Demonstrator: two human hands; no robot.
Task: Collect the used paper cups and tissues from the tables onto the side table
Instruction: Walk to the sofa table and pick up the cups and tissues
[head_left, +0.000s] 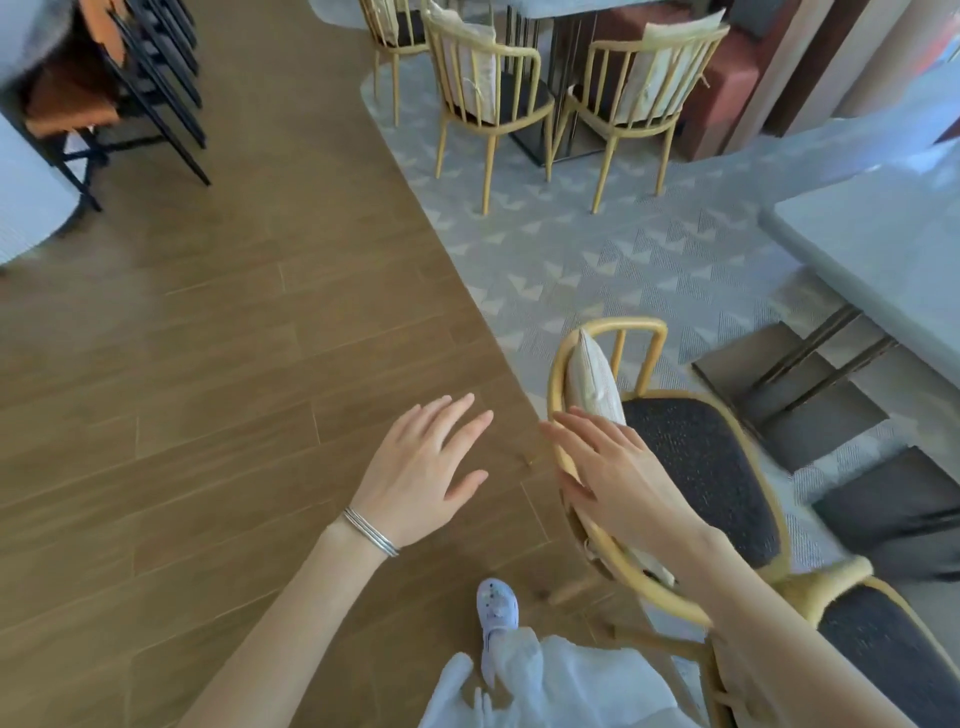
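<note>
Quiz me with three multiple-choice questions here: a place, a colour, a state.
1. The right hand is over: A the grey table; B the curved back of the nearest yellow-framed chair; C the stacked chairs.
2. That chair's seat pad is: A dark speckled; B orange; C white.
3. The left hand, with silver bangles, is: A open, empty; B gripping a cup; C pinching tissue.
Answers: 1 B, its rail passes under the hand; 2 A, black-grey fabric; 3 A, spread flat above the brown wooden floor.

Yellow-framed chair (701, 462) with dark seat at the border of wooden floor (208, 364) and patterned grey carpet (571, 260); stacked black chairs (156, 78) far left.
</note>
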